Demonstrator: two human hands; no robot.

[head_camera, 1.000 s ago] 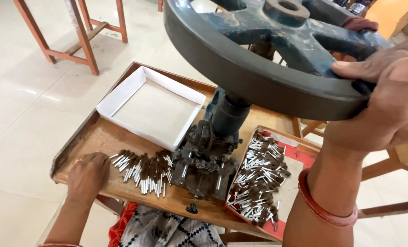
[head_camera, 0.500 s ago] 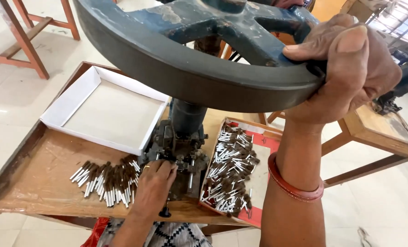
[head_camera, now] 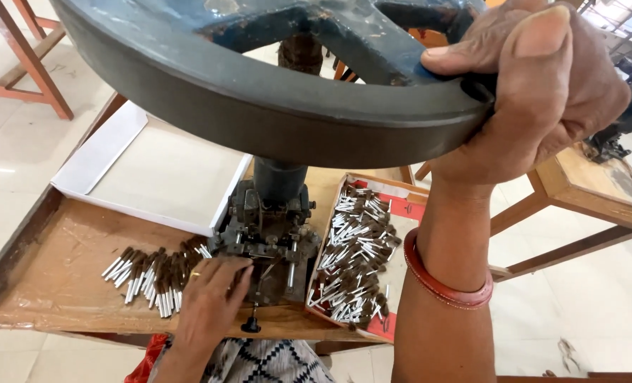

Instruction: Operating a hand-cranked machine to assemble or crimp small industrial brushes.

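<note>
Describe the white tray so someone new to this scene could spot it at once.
Start at the big grey handwheel gripped by the right hand. Below it stands a dark press on a wooden table. The white tray sits left of the press; unlike the red-edged tray, it holds nothing.

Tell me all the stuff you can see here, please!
handwheel: one, dark grey, top, over the bench.
press machine: one, dark metal, bench middle, under the wheel.
loose pile of small pieces: many, brown with white ends, left of the press.
red tray: one, right of the press, full of the same pieces.
white box: one, open, back left.
workbench: one, brown wood.
other wooden tables: right and far left.
bangle: one, red, right wrist.
left hand: at the press base.
right hand: gripping the wheel rim.
</note>
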